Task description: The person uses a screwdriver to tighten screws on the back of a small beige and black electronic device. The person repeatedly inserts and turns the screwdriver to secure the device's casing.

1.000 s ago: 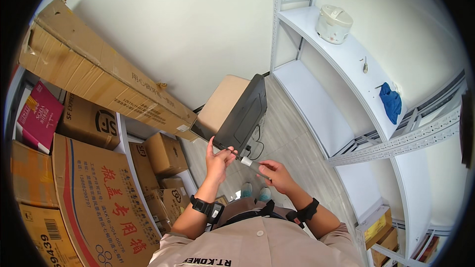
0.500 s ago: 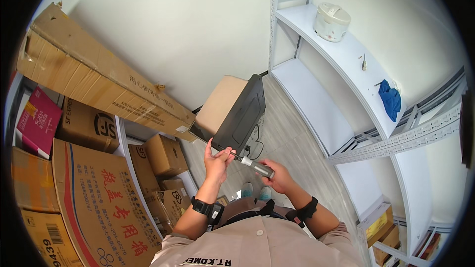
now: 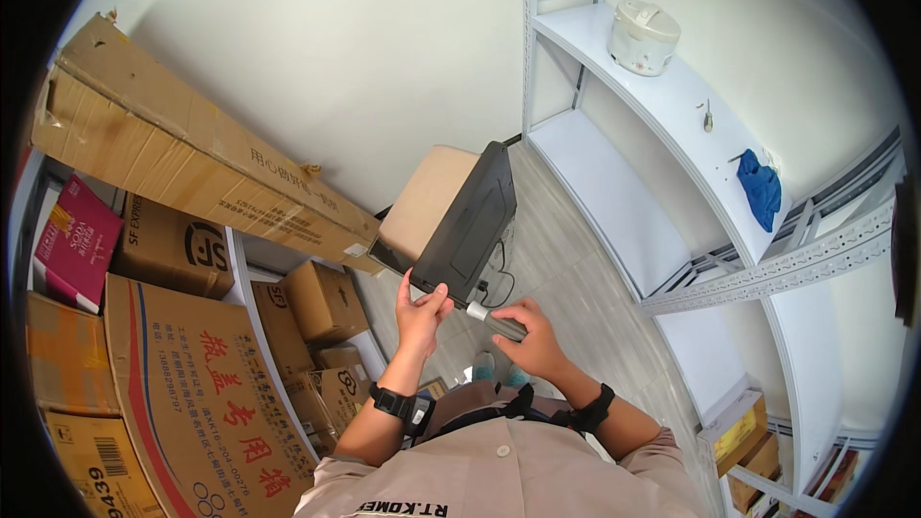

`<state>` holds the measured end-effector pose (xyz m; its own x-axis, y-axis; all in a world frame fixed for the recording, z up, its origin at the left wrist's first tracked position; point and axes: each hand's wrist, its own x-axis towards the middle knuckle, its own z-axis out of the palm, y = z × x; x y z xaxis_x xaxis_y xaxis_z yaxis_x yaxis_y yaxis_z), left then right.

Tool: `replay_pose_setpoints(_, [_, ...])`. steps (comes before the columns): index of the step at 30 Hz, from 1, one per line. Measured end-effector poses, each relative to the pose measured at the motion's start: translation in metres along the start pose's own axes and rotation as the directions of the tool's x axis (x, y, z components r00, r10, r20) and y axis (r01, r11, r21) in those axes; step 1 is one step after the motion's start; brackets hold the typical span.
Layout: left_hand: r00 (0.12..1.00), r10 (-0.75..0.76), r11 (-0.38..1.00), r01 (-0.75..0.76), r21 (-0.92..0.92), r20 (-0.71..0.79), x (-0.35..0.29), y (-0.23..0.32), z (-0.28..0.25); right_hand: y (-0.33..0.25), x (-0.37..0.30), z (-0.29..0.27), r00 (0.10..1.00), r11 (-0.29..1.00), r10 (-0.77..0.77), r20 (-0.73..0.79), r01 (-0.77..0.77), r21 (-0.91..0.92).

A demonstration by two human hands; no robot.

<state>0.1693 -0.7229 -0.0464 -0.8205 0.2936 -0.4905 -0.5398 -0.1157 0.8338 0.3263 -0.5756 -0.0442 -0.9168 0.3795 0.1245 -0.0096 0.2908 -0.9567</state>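
Right fingers (image 3: 518, 311) pinching gray screwdriver (image 3: 498, 323) — tip hidden, left fingers (image 3: 437, 298) at black panel (image 3: 470, 221) — grip unclear

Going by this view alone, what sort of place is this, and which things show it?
Probably a storeroom: cardboard boxes crowd the left side, with a long carton above them, and pale shelving on the right holds a lidded cooker.

Seen from the appliance (image 3: 470, 230), the left grip (image 3: 420, 317) lies at half past six o'clock, the right grip (image 3: 535, 340) and screwdriver (image 3: 477, 311) at five. Cartons (image 3: 182, 393) fill eight o'clock, a long carton (image 3: 206, 161) half past nine. At two, a shelf (image 3: 679, 115) bears a rice cooker (image 3: 643, 38) and cloth (image 3: 759, 194).
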Motion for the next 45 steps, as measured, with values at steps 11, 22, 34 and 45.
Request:
replay_pose_setpoints(11, [0.995, -0.049, 0.979, 0.065, -0.191, 0.089, -0.001, -0.004, 0.001, 0.011, -0.004, -0.006, 0.739, 0.196, 0.535, 0.41, -0.58, 0.791])
replay_pose_setpoints(22, [0.999, -0.024, 0.999, 0.025, 0.038, -0.028, -0.003, 0.0, 0.005, 0.003, -0.011, 0.004, 0.964, 0.894, 0.253, 0.078, -0.264, 0.363])
replay_pose_setpoints(34, [1.0, -0.003, 1.0, 0.004, 0.031, -0.012, 0.003, -0.004, 0.002, 0.007, -0.019, 0.008, 0.987, 0.953, 0.16, -0.035, -0.145, 0.265])
replay_pose_setpoints(45, [1.0, -0.017, 0.999, 0.018, 0.046, -0.026, -0.004, -0.001, 0.008, 0.002, -0.022, 0.005, 0.993, 0.969, 0.111, -0.036, -0.1, 0.225])
